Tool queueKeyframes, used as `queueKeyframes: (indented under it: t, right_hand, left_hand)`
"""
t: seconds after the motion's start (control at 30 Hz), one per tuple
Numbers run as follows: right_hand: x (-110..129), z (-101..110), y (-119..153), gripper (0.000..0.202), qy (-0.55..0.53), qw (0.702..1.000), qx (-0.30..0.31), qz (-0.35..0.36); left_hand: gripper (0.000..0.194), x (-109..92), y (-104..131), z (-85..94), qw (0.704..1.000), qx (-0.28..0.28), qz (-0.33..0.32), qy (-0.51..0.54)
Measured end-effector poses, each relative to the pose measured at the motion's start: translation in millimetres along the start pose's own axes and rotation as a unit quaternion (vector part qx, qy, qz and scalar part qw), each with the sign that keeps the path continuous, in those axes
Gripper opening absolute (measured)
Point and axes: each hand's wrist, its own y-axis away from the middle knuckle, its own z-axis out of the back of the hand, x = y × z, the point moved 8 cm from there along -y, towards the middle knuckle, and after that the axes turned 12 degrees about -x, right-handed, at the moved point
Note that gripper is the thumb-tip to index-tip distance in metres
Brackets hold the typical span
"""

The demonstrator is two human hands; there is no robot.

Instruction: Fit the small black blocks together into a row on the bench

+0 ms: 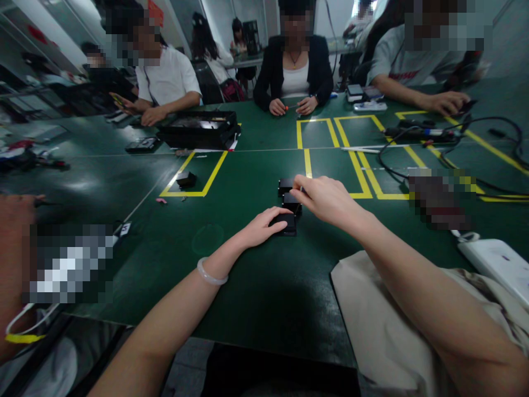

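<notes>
My left grip (pixel 264 226) loosely clasps the near box (pixel 290 225); beyond it, my right grip (pixel 324 198) curls at the middle box (pixel 291 204), hold unclear.

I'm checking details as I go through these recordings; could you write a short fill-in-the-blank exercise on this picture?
The left hand touches a block that is ____ in color.
The bracelet is on the ____ wrist.
The tape strips on the table are ____.

Missing words: black; left; yellow.
</notes>
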Motion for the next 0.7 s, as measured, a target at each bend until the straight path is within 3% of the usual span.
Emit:
queueKeyframes:
  t: [0.7]
  right_hand:
    - [1.2,0.9,0.6,0.028,-0.011,1.0,0.008,0.005]
  left_hand:
    - [0.042,1.2,-0.1,-0.3,1.0,0.002,-0.002,-0.005]
